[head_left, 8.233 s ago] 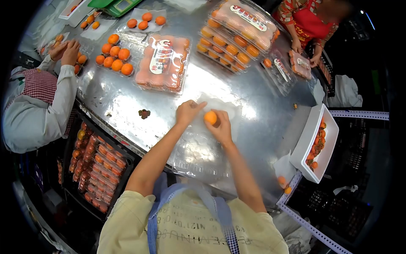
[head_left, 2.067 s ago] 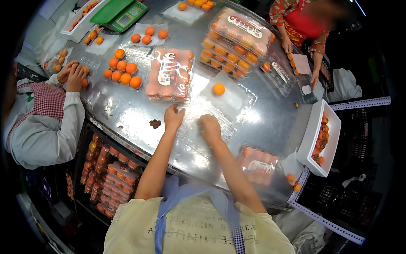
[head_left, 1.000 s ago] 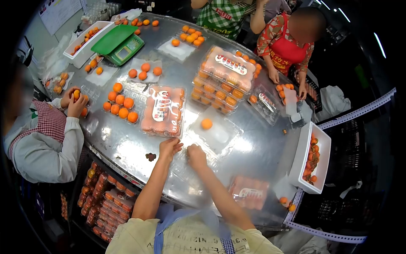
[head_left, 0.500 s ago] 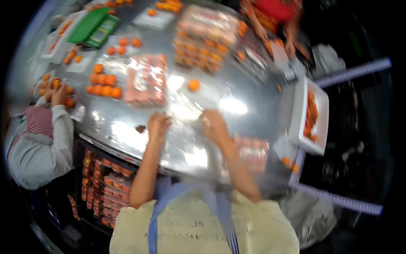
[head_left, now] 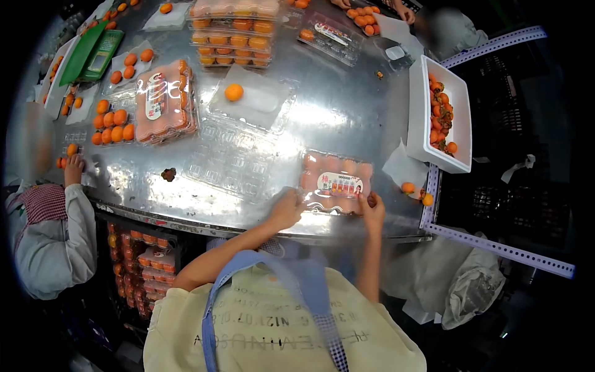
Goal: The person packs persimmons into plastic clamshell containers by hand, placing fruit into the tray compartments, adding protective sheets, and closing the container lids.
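A transparent plastic pack of persimmons (head_left: 336,166) with a printed label lies near the table's front edge. At its lower left corner, my left hand (head_left: 287,209) has its fingers bent against the edge. My right hand (head_left: 373,211) pinches the lower right corner between thumb and fingers. Left of the pack is an open transparent plastic tray (head_left: 226,162) with moulded cups. Behind that tray, a single persimmon (head_left: 233,92) rests on a white sheet over another plastic tray.
Stacked persimmon packs (head_left: 232,37) stand at the back, and another filled pack (head_left: 162,102) sits left. A white foam box (head_left: 417,118) of fruit is at the right edge. One co-worker's hand (head_left: 74,168) is at left; another person's hands (head_left: 404,12) are at the back.
My hands have gone from the middle of the table to the persimmon pack on the right and taken hold of its corners. The view has shifted, so the scene lies further left.
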The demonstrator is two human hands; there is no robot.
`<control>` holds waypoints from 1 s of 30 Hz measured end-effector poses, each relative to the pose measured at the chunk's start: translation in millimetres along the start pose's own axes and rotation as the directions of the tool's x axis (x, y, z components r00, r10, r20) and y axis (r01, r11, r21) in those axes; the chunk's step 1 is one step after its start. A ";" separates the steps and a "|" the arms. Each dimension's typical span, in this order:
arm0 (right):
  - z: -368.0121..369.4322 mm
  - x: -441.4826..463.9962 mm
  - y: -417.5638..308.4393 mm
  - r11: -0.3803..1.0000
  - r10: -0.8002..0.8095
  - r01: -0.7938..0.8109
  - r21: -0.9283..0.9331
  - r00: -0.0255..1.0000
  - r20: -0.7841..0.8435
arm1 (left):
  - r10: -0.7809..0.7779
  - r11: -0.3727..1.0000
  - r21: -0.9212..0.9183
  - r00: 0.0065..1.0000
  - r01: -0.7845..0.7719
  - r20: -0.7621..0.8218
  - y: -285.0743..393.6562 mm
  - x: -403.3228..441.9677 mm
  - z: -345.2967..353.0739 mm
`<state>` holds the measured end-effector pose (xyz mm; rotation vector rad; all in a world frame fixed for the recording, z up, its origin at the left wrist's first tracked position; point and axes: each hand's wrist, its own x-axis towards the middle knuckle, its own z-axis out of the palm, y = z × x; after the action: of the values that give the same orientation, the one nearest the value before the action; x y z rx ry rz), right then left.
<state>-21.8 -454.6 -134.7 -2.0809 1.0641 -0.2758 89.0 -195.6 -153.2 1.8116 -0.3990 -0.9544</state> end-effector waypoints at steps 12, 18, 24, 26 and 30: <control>-13.5 -24.2 -65.0 0.952 0.012 0.081 -0.297 0.954 0.299 | -0.298 0.807 -0.544 0.954 0.231 -0.037 32.8 -32.4 -31.7; 32.9 -49.3 -136.1 0.587 -0.702 0.780 -0.217 0.624 0.344 | -0.393 0.573 -0.760 0.917 0.307 0.074 9.7 -26.4 -9.4; 88.6 -44.0 -155.3 0.267 -0.600 0.928 -0.259 0.370 0.709 | -0.227 0.654 -0.745 0.973 0.130 -0.029 -34.5 -2.7 9.2; 100.4 -39.0 -146.6 0.177 -0.569 0.945 -0.276 0.327 0.755 | -0.207 0.572 -0.818 0.977 0.070 -0.061 -22.1 -6.5 6.7; 96.8 -41.5 -159.6 0.184 -0.524 0.962 -0.202 0.270 0.808 | -0.243 0.583 -0.810 0.964 0.058 -0.105 -16.8 -8.2 6.1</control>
<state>95.8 -314.0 -80.2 -2.9666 -0.6371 0.3650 76.7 -186.8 -165.8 1.0686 0.3195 -0.8455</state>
